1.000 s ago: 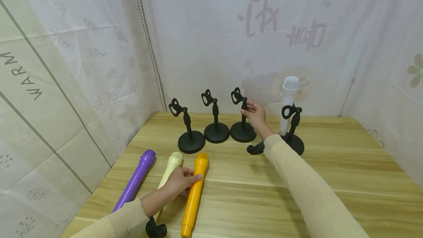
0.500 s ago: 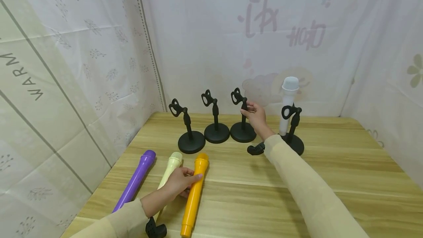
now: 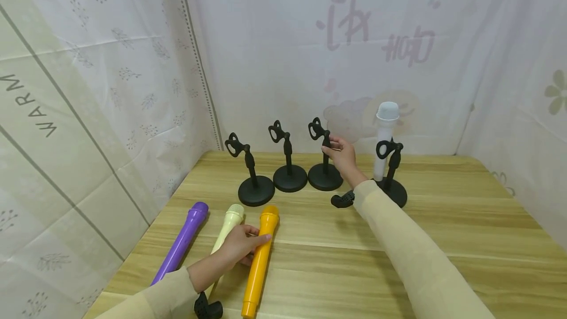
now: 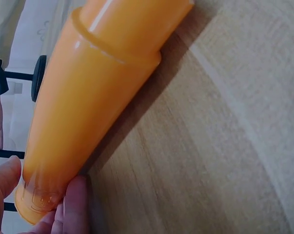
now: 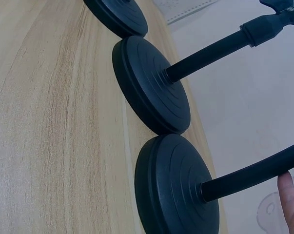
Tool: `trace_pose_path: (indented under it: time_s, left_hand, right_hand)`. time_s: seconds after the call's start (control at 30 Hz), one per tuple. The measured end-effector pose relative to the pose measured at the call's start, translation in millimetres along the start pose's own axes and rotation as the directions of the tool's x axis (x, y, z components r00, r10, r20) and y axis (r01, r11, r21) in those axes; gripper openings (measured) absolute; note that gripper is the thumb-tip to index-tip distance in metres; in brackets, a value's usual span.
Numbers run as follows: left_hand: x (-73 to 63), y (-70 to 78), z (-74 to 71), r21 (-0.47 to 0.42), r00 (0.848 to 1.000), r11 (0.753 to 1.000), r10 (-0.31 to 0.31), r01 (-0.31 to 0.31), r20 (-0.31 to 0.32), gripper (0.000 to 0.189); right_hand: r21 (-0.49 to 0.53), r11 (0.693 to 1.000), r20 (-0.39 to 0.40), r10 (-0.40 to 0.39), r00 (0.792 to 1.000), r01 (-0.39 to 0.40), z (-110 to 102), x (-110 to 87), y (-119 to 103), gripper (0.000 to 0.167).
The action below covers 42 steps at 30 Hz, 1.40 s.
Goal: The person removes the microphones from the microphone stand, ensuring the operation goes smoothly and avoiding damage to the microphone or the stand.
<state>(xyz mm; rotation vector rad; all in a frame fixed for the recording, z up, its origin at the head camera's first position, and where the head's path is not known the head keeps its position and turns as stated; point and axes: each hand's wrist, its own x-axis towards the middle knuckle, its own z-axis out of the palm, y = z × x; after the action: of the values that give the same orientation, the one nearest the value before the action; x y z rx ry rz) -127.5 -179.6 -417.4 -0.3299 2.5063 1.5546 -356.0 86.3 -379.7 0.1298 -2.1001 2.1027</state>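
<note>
Broadly, a wood-grained table [image 3: 336, 270] fills the lower half of the head view, with pale printed cloth [image 3: 266, 53] hanging behind it and more, lettered WARM, at far left. At lower centre lies an orange microphone [image 3: 259, 272], grasped by the left hand [image 3: 239, 245] between thumb and fingers. Near the middle, the right hand [image 3: 343, 156] pinches the post of a black microphone stand [image 3: 325, 178], the third from the left. That hand is mostly out of its own wrist view, where the stand's top is cut off too. The left hand and forearm cover much of a cream microphone [image 3: 232, 219]; the left sleeve hides the lower end of a purple microphone [image 3: 181, 240]. Right of centre, a white microphone [image 3: 381, 137] stands partly behind the rightmost stand [image 3: 394, 193]; whether the clip holds it cannot be told.
</note>
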Motion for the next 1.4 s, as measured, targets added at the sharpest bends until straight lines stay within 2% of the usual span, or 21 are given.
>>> trace_pose_path:
  time_s: [0.3,0.6,0.9,1.13,1.33,1.4]
  left_hand:
    - [-1.4,2.2,-4.3,-0.005,1.0,1.0,-0.024,0.024,0.0,0.046]
    - [-2.8,5.8,-10.7,-0.043,1.0,0.999,-0.01,0.011,0.012,0.05]
    - [0.4,16.1,-19.0,-0.068,1.0,0.998,-0.017,0.016,-0.013,0.05]
    - [4.3,27.0,-21.7,-0.07,0.999,0.997,0.034,-0.035,-0.019,0.049]
    - [11.1,36.0,-19.0,-0.045,0.998,0.997,0.061,-0.062,-0.025,0.051]
    - [13.3,37.6,-17.8,-0.061,0.997,0.995,0.075,-0.077,-0.025,0.049]
  right_hand:
    - [0.009,1.0,0.026,-0.003,1.0,0.003,-4,-2.7,1,0.043]
    - [-0.068,0.998,0.06,-0.011,0.998,0.015,-8,-5.9,1,0.045]
    - [-0.116,0.993,0.076,-0.016,0.997,0.025,-16,-11.8,-1,0.047]
    - [-0.138,0.99,0.089,0.0,0.996,0.013,-23,-16.5,-1,0.049]
    - [-0.135,0.991,0.109,-0.008,0.994,0.023,-27,-22.1,0,0.046]
    - [-0.135,0.99,0.118,-0.011,0.993,0.027,-27,-24.2,0,0.045]
